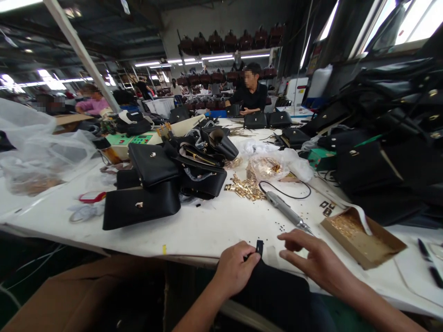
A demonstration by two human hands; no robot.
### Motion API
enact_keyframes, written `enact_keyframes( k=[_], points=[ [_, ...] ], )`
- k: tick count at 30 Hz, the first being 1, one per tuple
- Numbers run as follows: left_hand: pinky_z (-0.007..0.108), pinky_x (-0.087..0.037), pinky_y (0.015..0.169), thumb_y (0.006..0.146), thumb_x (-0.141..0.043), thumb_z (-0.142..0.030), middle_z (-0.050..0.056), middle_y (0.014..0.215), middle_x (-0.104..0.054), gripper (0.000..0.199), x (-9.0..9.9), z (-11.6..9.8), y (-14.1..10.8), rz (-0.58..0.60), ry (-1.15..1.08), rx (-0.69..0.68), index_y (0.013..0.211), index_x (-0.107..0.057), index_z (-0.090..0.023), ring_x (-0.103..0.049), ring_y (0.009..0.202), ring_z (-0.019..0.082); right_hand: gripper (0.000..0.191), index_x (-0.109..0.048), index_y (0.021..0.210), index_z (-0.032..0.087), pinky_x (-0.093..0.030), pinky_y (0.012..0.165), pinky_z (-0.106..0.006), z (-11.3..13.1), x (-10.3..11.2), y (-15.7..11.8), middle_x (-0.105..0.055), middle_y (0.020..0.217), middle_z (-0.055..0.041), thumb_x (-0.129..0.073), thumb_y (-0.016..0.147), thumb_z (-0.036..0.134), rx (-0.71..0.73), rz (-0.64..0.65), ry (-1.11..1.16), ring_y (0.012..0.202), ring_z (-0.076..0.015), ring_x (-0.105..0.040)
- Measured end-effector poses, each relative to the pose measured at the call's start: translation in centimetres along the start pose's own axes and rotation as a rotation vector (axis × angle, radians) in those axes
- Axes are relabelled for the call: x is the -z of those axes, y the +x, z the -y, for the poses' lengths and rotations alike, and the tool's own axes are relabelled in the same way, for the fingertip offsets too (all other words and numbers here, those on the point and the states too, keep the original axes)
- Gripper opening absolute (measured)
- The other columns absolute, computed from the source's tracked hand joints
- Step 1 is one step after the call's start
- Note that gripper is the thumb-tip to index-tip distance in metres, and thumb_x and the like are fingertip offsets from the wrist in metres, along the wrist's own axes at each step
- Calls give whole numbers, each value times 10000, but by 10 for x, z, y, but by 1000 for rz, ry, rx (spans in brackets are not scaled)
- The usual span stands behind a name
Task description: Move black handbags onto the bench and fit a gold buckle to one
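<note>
My left hand (238, 267) pinches a black strap end (259, 247) at the front edge of the white table. The strap belongs to a black piece (277, 290) that hangs over my lap. To its right, my right hand (308, 258) hovers with thumb and fingers apart and nothing between them. Just beyond that hand lies a grey electric screwdriver (285, 210) with a black cord. Tiny dark bits are scattered near its tip. Gold metal parts (246, 188) form a loose pile behind it.
Black bags (141, 205) are stacked at the left, and more black bags (370, 170) are heaped at the right. An open cardboard box (363, 237) holds small gold pieces. A plastic bag (268, 166) stands behind the pile. A person (254, 94) sits across the table.
</note>
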State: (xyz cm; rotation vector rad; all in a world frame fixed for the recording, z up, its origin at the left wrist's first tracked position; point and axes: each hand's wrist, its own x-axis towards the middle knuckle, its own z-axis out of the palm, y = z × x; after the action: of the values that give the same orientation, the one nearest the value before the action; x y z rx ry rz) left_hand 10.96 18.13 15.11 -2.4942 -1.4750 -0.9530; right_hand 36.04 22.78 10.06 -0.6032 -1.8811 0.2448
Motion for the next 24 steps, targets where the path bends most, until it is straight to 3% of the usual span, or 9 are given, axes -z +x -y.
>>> enact_keyframes(
  k=[4, 10, 14, 17, 20, 24],
  points=[
    [270, -343, 752, 988, -516, -410, -2, 906, -651, 286, 4, 11, -7, -22, -28, 2, 866, -655, -191, -581, 864, 154, 278, -705, 1161, 325, -453, 835, -278, 28, -34, 40, -667, 1027, -8, -612, 963, 495, 257, 171, -139, 931, -155, -630],
    [276, -342, 766, 998, -479, -373, -11, 857, -650, 286, 5, 22, -19, -51, -12, -19, 841, -635, -192, -589, 847, 150, 186, -724, 1000, 251, -438, 815, -233, 33, -57, 61, -680, 947, 22, -578, 993, 365, 126, 266, 27, 893, -108, -627],
    [274, -308, 699, 980, -487, -383, -22, 783, -626, 325, 4, 15, -16, -63, -4, 72, 746, -582, -178, -571, 783, 131, 299, -683, 933, 200, -418, 780, -255, 28, -44, 53, -659, 907, -3, -499, 1024, 417, 55, 249, -21, 852, -119, -598],
    [273, -301, 701, 972, -483, -387, -31, 807, -646, 303, 3, 11, -11, -59, 1, 98, 783, -640, -210, -582, 803, 132, 325, -663, 902, 189, -408, 751, -252, 34, -25, 44, -640, 877, -9, -484, 1022, 432, 31, 351, -33, 811, -120, -570],
    [280, -277, 683, 958, -481, -381, -25, 758, -614, 318, 3, 12, -7, -58, 28, 110, 733, -590, -185, -553, 762, 129, 251, -661, 845, 171, -399, 703, -244, 41, -5, 39, -618, 816, -12, -529, 975, 342, -56, 492, -36, 758, -122, -538],
    [281, -262, 673, 947, -477, -399, -20, 732, -583, 332, 3, 15, -7, -71, 0, 131, 718, -546, -169, -529, 742, 129, 251, -688, 889, 173, -436, 732, -244, 32, 22, 30, -666, 863, -30, -533, 954, 359, -207, 542, 32, 811, -150, -597]
  ],
)
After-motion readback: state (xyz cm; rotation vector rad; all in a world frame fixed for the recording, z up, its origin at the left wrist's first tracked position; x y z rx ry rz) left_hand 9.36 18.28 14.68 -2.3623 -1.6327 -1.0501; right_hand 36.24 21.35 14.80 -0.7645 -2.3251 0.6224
